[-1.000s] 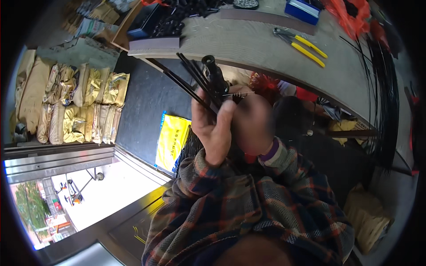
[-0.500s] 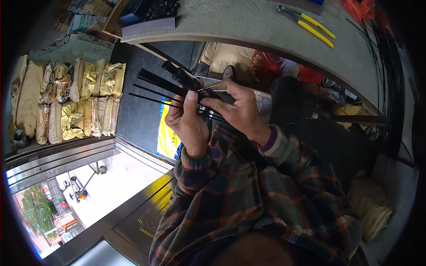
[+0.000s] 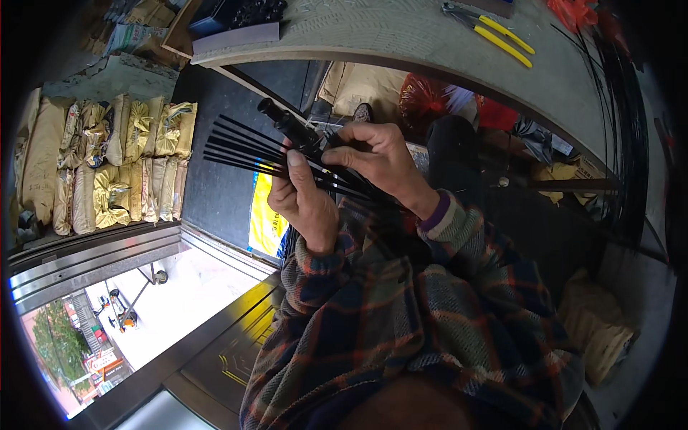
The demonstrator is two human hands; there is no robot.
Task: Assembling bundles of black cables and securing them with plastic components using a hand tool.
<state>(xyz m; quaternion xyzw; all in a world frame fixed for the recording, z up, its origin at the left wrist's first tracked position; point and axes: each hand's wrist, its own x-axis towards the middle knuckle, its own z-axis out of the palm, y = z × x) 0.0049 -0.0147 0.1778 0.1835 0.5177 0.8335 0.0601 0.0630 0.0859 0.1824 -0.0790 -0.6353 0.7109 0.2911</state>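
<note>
My left hand (image 3: 308, 204) is closed around a black tube-shaped piece (image 3: 288, 123) with a ridged end, its thumb pressed along the near side. From the same grip a fan of thin black rods (image 3: 240, 147) sticks out to the left, and their other ends run down past my right wrist. My right hand (image 3: 390, 165) sits against the lower right end of the tube, thumb and forefinger pinched together. Whatever lies between those fingertips is too small and dark to make out.
Yellow-handled pliers (image 3: 502, 43) lie on the grey worktable (image 3: 358, 32) beyond my hands. At its left are small black parts (image 3: 259, 12); at its right hang long black rods (image 3: 623, 158). Wrapped packages (image 3: 115, 150) are stacked at left. A yellow bag (image 3: 266, 218) lies below my left hand.
The rods on the left have spread into a wider, more even fan. The tube has tilted slightly. A thin shiny pin seen at my right fingertips no longer shows.
</note>
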